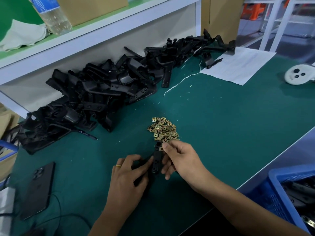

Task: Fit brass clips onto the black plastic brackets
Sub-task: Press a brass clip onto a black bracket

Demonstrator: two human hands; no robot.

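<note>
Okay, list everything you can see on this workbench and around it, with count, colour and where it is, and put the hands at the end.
black plastic brackets: a large heap, black, along the back of the table.
held bracket: one, black, between both hands.
brass clips: a small pile, brass, mid-table just beyond the hands.
table: one, green top.
phone: one, black, face down, near left.
pen: one, dark, beside the heap.
paper sheet: one, white, far right.
round white device: one, right edge.
crate: one, blue, near right, holding dark parts.
bottle: one, clear, on the shelf.
cloth: one, pale, on the shelf.
cardboard box: one, brown, on the shelf.
left hand: grips the bracket's lower end, gold ring.
right hand: pinches a clip at the bracket's top.
</note>
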